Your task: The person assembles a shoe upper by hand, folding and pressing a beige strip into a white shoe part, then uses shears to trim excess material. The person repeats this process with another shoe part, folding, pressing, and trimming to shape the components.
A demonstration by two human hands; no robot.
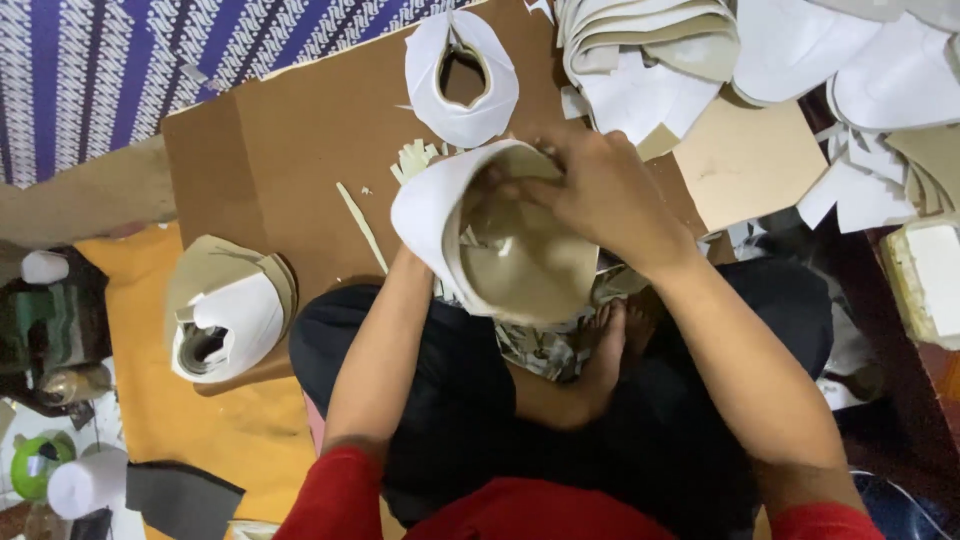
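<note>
I hold a curved white piece with a beige lining (500, 250) over my lap. My right hand (600, 195) grips its upper edge, fingers curled over the rim. Most of my left hand (420, 250) is hidden behind the piece, supporting it from the left side. A similar white cut piece with an oval hole (462, 85) lies on the brown cardboard (300, 150) just beyond my hands. Beige offcut strips (415, 160) lie next to the held piece.
A stack of finished white and beige pieces (230, 305) sits at left on an orange mat (200, 420). Piles of white and beige cut pieces (650, 50) lie at the top right, with a tan board (750, 160). Bottles and a green container (40, 465) stand at the far left.
</note>
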